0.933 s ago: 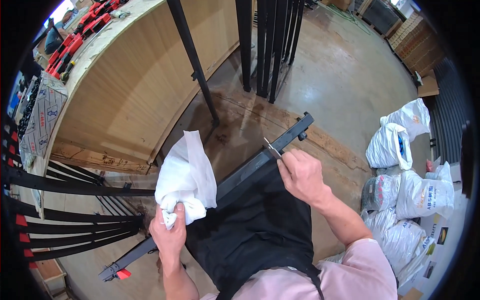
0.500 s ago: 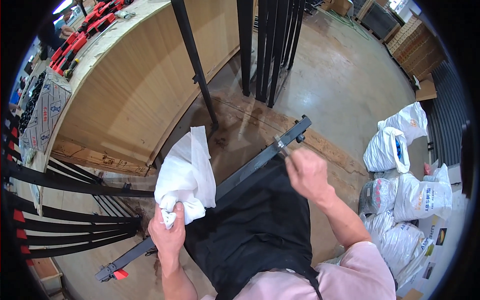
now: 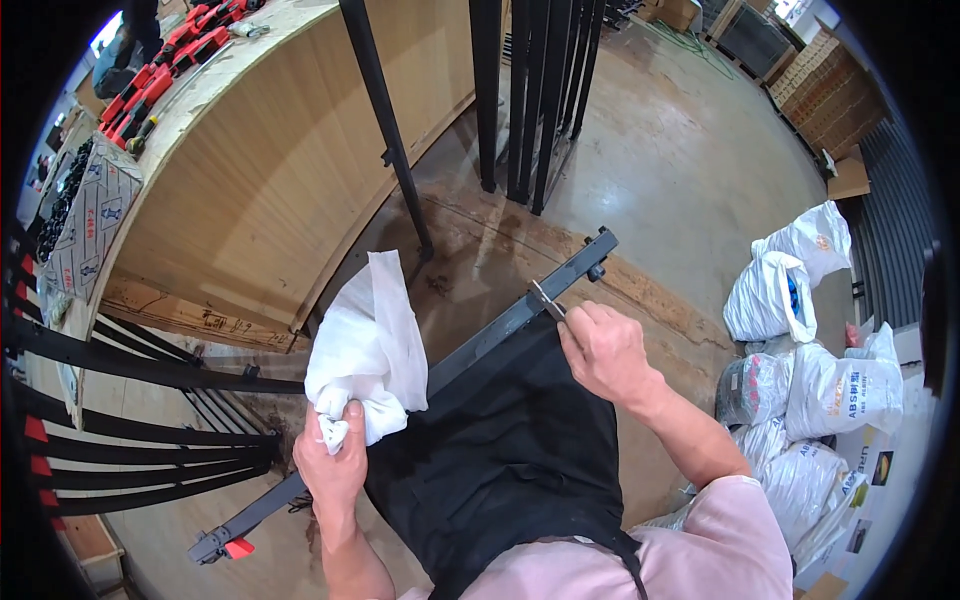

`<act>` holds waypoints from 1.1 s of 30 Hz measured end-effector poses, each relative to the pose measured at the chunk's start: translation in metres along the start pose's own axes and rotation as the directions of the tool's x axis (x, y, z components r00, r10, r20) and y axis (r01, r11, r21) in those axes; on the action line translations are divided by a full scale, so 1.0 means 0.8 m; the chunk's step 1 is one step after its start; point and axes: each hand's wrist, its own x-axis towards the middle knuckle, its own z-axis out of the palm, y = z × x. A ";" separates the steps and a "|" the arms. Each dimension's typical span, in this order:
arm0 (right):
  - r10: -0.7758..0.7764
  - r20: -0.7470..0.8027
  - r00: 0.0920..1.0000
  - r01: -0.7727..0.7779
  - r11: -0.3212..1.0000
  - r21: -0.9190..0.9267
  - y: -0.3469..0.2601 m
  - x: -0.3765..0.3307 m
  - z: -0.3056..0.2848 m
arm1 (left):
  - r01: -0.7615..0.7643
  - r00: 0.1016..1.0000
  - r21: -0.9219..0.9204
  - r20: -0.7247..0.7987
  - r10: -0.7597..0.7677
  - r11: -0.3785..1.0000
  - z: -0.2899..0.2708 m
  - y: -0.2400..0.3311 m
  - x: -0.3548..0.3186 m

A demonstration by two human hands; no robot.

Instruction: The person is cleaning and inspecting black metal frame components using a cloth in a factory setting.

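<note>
A long black metal bar (image 3: pixel 500 330) runs across my lap from lower left to upper right. My left hand (image 3: pixel 333 465) grips a bunched white cloth (image 3: pixel 367 345) that rests on the bar near its middle. Over the bar's far half, my right hand (image 3: pixel 603 350) holds a small metal blade (image 3: pixel 547 300) with its tip pressed against the bar's top face. A black apron (image 3: pixel 500 460) covers my legs under the bar.
A wooden workbench (image 3: pixel 250 170) with red clamps (image 3: pixel 165 65) stands at the upper left. Black metal posts (image 3: pixel 530 90) rise ahead. More black bars (image 3: pixel 130 430) lie stacked at the left. White filled sacks (image 3: pixel 800 330) sit on the concrete floor at the right.
My right hand has slid the blade along the bar, toward its far end and then partway back. The left hand and cloth have stayed about where they were.
</note>
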 end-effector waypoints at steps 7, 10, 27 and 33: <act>-0.019 -0.012 1.000 0.019 0.999 0.034 -0.003 -0.003 -0.005 | 0.047 0.998 0.019 0.029 -0.048 0.999 -0.003 0.010 -0.001; 0.041 -0.019 0.999 -0.041 0.999 0.012 0.006 -0.003 -0.007 | 0.055 0.998 -0.005 0.028 -0.055 0.998 -0.004 0.009 0.001; 0.016 0.037 0.999 -0.018 0.997 0.073 -0.012 -0.004 -0.006 | 0.009 1.000 0.004 -0.016 -0.009 1.000 0.001 0.004 0.010; 0.096 0.036 0.995 -0.097 0.995 0.001 -0.009 -0.001 -0.011 | -0.024 0.999 0.018 -0.031 0.024 1.000 0.003 -0.002 0.011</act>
